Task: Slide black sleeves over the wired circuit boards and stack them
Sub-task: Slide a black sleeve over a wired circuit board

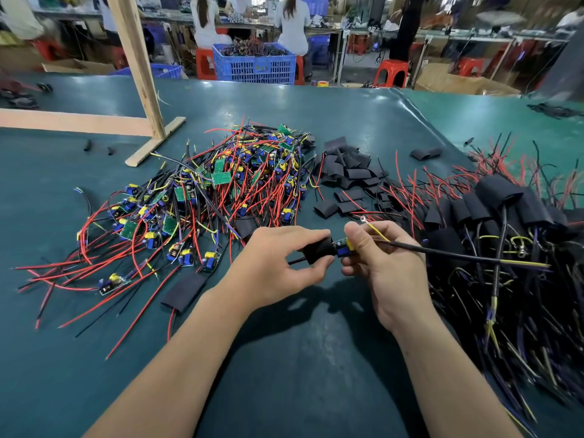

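Observation:
My left hand grips a black sleeve just above the green table. My right hand pinches a small wired circuit board whose left end sits inside the sleeve's mouth. The board's black cable runs right over the sleeved pile. A heap of bare boards with red and black wires lies to the left. Loose black sleeves lie behind my hands. Sleeved boards are piled at the right.
A flat sleeved board lies alone left of my left forearm. A wooden frame stands at the back left on the table. Beyond the table's far edge are a blue crate, red stools and seated people.

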A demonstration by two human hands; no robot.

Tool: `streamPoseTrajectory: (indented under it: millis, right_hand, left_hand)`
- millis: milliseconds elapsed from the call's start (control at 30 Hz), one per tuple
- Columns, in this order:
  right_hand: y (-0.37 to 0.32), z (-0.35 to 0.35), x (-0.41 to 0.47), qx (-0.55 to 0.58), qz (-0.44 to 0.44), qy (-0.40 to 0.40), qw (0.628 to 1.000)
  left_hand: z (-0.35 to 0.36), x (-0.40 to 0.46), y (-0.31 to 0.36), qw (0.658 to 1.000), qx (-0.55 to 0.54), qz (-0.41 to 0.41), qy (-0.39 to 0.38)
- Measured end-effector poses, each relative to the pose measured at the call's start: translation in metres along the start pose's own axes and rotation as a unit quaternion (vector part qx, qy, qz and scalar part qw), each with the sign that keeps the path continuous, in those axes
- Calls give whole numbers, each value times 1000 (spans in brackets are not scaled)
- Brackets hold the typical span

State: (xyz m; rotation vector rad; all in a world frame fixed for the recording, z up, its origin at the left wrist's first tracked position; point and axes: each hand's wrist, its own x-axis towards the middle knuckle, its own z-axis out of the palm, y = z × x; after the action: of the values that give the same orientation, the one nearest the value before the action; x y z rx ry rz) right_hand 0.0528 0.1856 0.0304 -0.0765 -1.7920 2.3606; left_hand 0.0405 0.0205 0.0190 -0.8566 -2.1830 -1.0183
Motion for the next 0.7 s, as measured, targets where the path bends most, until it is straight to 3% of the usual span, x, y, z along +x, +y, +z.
streamPoseTrajectory:
  millis: [233, 467, 700]
  right_hand:
    - [2, -4, 4, 56, 74, 19, 995]
    - [-5, -13, 9, 128, 158, -55, 978]
    - [-3, -12, 9, 142, 192, -15, 971]
  left_hand:
    - [4, -1, 4, 999, -36, -10, 0]
    - [2, -1, 4, 998, -39, -48, 3]
    - [3, -2, 4, 997, -56, -60, -13]
